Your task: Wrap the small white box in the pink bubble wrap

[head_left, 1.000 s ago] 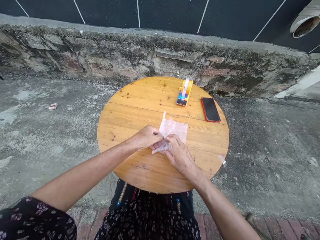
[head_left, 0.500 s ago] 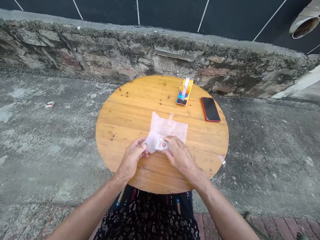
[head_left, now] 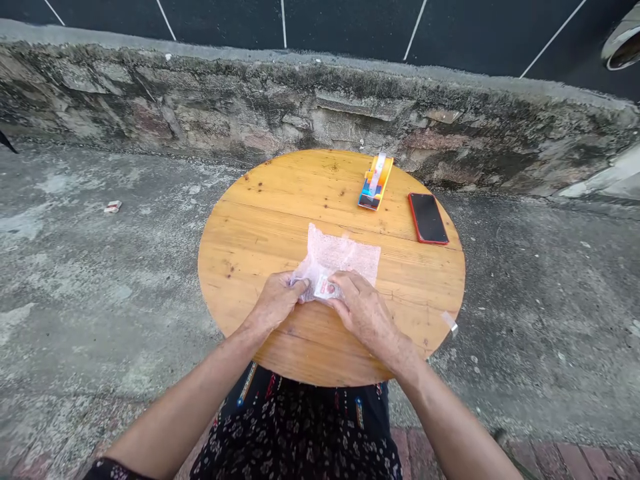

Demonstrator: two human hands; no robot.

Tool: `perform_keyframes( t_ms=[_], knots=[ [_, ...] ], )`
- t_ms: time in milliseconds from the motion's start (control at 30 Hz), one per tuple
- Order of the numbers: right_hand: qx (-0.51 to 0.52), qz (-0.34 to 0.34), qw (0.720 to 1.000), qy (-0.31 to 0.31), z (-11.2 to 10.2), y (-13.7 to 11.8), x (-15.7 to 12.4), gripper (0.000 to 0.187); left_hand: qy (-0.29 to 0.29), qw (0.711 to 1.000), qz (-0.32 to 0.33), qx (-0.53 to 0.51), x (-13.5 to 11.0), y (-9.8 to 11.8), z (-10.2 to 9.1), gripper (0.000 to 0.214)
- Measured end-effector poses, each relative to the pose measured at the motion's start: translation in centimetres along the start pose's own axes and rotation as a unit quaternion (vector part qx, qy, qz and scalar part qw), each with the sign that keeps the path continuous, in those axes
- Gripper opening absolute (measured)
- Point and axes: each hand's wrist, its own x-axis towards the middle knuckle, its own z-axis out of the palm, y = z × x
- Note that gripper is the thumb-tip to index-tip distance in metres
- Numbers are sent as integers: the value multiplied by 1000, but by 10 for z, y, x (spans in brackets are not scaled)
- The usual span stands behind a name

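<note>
A sheet of pinkish bubble wrap (head_left: pixel 345 252) lies on the round wooden table (head_left: pixel 240 233) in front of me. On its near edge is a small white packet with red print (head_left: pixel 324 287), partly under the wrap. My left hand (head_left: pixel 280 297) pinches the left corner of the wrap, its thumb on top, folded in beside the packet. From the right, my right hand (head_left: pixel 359 300) grips the packet between thumb and fingers, which hide its right end.
A yellow and blue tape dispenser (head_left: pixel 376 183) stands at the table's back. A phone in a red case (head_left: pixel 429 219) lies at the right. A strip of clear tape (head_left: pixel 449 321) hangs off the right edge. Beyond the table runs a low stone wall (head_left: pixel 240 107).
My left hand has brought the wrap's left corner in toward the packet, and its fingers have curled under. The right hand stays on the packet. The whole view has shifted slightly.
</note>
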Motion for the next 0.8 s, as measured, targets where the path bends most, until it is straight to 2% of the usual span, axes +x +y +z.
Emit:
perform_keyframes(
  t_ms=[267,367,533,800],
  knots=[
    [0,-23,1000,-7,-3,-1,3,27,34,999,41,-1,2,-4,5,27],
    [-20,-43,999,-23,-4,-2,6,25,64,996,65,16,3,-3,7,22],
    [-58,-68,995,-45,-5,-5,10,35,118,989,92,16,4,-5,17,13],
    [-91,-71,991,-69,-8,-9,15,28,111,985,117,-55,-5,2,26,17]
  ],
)
